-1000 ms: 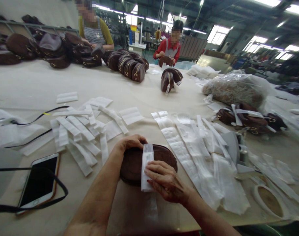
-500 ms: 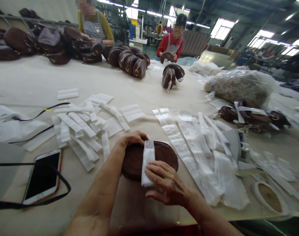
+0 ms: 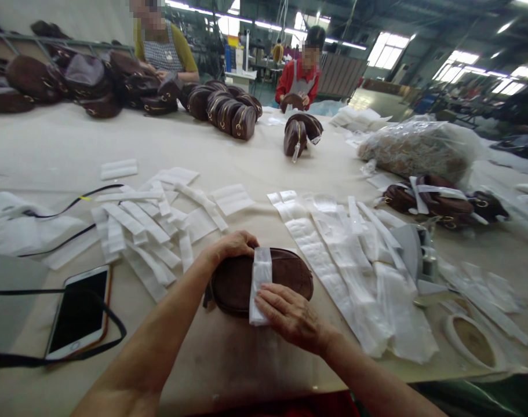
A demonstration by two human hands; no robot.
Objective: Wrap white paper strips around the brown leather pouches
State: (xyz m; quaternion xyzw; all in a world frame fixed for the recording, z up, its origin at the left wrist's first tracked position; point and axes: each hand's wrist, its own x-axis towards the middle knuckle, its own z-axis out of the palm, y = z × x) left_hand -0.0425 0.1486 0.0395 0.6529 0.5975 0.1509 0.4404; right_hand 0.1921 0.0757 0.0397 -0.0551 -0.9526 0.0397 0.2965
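A small brown oval leather bag (image 3: 292,275) lies on the table in front of me. Across its middle runs a white plastic-like strip (image 3: 261,272), its lower end hanging past the bag's near edge. My left hand (image 3: 237,243) grips the far left edge of the bag, with its fingertips partly hidden behind it. My right hand (image 3: 290,315) lies with fingers stretched and close together on the strip's right side, pressing it against the bag. The right thumb is tucked out of sight.
Loose white strips (image 3: 146,217) lie to the left, and more bundled strips (image 3: 354,278) to the right. A phone (image 3: 79,313) and black cord are at left, a tape roll (image 3: 474,341) at right. Brown bags (image 3: 229,110) stand farther back, where two people work.
The bag has shifted slightly left, and a small dark piece now shows at its left end. My right thumb has drawn in, while its fingers stay on the strip.
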